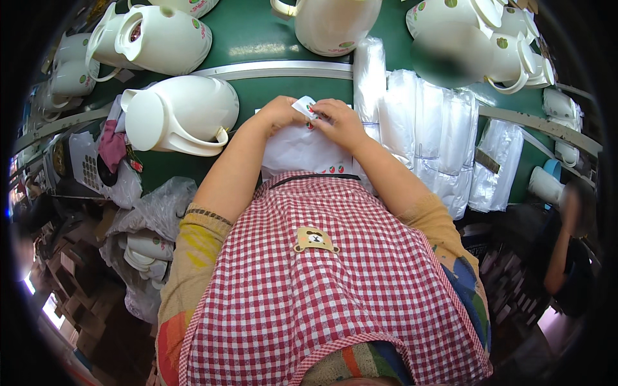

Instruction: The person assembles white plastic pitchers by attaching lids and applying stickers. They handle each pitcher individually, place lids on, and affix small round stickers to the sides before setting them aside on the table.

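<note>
My left hand and my right hand meet over a stack of white sheets with small red and green marks, lying on the green table. Both pinch a small white sticker between their fingertips. A white jug lies on its side just left of my left hand. Stacks of clear plastic bags lie to the right of my right hand.
More white jugs lie on the far belt beyond a grey rail. A bag of white lids sits low on the left. Another person's arm is at the right edge.
</note>
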The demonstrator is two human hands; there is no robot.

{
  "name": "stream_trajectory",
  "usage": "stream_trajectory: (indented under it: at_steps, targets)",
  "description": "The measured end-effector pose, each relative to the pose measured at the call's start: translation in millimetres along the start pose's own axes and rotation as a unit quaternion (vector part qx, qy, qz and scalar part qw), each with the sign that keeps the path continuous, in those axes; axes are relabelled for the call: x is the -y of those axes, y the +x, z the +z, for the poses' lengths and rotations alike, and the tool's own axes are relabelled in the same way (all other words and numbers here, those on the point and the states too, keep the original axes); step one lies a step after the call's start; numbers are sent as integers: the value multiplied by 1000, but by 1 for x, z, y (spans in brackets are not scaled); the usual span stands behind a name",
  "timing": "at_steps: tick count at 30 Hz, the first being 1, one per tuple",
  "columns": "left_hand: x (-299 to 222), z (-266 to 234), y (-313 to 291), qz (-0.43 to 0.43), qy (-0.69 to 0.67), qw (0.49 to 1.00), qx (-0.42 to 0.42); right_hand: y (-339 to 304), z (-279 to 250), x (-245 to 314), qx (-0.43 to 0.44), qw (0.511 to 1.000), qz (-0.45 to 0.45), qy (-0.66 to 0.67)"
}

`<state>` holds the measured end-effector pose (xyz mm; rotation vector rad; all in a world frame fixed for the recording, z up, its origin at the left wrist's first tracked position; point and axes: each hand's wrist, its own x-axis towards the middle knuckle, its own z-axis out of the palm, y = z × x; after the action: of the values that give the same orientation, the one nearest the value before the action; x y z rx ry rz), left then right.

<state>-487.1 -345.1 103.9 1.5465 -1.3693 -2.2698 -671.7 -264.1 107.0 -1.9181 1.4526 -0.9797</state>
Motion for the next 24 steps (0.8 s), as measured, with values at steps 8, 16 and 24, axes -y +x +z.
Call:
stream_trajectory:
  at_steps: [8,16,24]
  targets:
    - [-5,3,-8,7,7,1000,19,-2,-5,8,-10,998,-42,-50]
    - [-7,5,-15,12,28,999,-22,0,-2,14,-41,999,12,-18]
    - [4,4,-7,37,93,993,-65,1,9,4,-10,976,184,120]
